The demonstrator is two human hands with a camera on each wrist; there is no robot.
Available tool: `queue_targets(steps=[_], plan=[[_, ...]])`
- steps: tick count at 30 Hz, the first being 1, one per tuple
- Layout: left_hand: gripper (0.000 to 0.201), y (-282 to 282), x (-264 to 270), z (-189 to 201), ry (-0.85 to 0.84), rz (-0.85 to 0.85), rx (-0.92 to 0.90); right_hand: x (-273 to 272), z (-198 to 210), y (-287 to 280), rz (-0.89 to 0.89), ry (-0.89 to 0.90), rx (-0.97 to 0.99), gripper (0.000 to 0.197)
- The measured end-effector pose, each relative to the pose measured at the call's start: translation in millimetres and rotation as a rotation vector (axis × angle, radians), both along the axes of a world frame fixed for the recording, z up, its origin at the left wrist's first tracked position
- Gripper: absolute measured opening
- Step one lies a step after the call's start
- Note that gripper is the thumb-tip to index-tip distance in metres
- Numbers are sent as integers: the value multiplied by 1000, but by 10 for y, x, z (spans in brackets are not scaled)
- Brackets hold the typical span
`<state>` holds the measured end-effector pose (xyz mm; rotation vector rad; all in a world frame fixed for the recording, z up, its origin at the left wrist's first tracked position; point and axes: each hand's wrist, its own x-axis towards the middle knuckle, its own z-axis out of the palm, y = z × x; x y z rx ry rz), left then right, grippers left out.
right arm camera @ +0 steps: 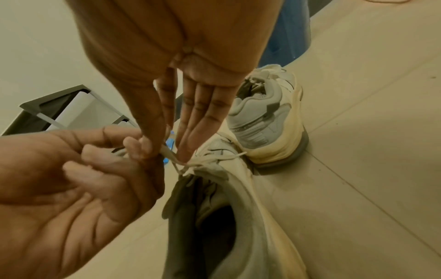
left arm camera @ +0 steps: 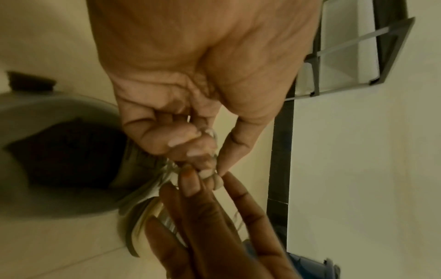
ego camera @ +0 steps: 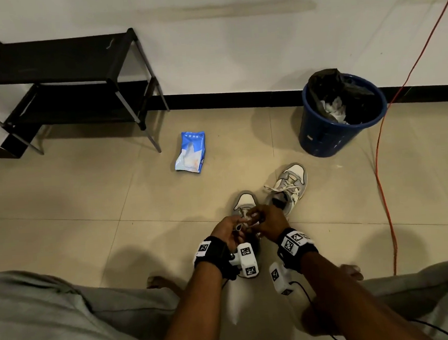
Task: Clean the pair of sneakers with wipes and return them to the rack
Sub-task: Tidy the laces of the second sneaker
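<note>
Two grey-and-white sneakers stand on the floor. The near sneaker (ego camera: 244,201) (right arm camera: 238,217) lies under both hands, and the other sneaker (ego camera: 288,189) (right arm camera: 267,120) stands just right of it, laces loose. My left hand (ego camera: 229,229) (left arm camera: 190,147) has curled fingers that pinch the near sneaker's white lace (right arm camera: 174,156). My right hand (ego camera: 268,217) (right arm camera: 157,149) pinches the same lace between thumb and forefinger, the other fingers straight. The blue wipes pack (ego camera: 190,152) lies on the tiles beyond the shoes, apart from both hands. No wipe is in either hand.
A black two-tier shoe rack (ego camera: 57,75) stands against the wall at the far left, both shelves bare. A blue bin (ego camera: 342,115) with a black liner and used wipes stands at the far right. An orange cable (ego camera: 382,184) runs along the floor on the right. My knees frame the bottom.
</note>
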<state>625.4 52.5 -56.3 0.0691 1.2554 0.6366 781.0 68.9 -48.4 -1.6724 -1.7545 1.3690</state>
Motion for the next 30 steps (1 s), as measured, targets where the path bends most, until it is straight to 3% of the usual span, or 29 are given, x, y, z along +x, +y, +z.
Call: queue_targets(steps=[5,11,14,17,20,22,24,27,30], plan=[[9,-48,-25,-34,145,-29,73,18,-11,11,-4,-10,13,18],[10,-86,-155,-29,125,-119,237,21,39,49,113,-306,147,3],[13,-41,-209,-17,314,-96,275,24,44,36,167,-419,214,8],[12,2,-327,-114,559,-114,174,233,13,68,81,-497,143,13],[16,-71,-384,-245,630,-200,102,390,-63,18,40,-535,46,15],[16,-114,-351,-264,637,-273,130,350,-123,-8,50,-482,-15,10],[15,-101,-314,-257,593,-286,160,288,-91,-11,-84,-217,-129,6],[13,-69,-313,-189,513,-84,201,231,-40,-7,-343,197,-298,14],[18,-91,-245,-128,361,112,189,135,-14,-32,-325,287,-335,17]])
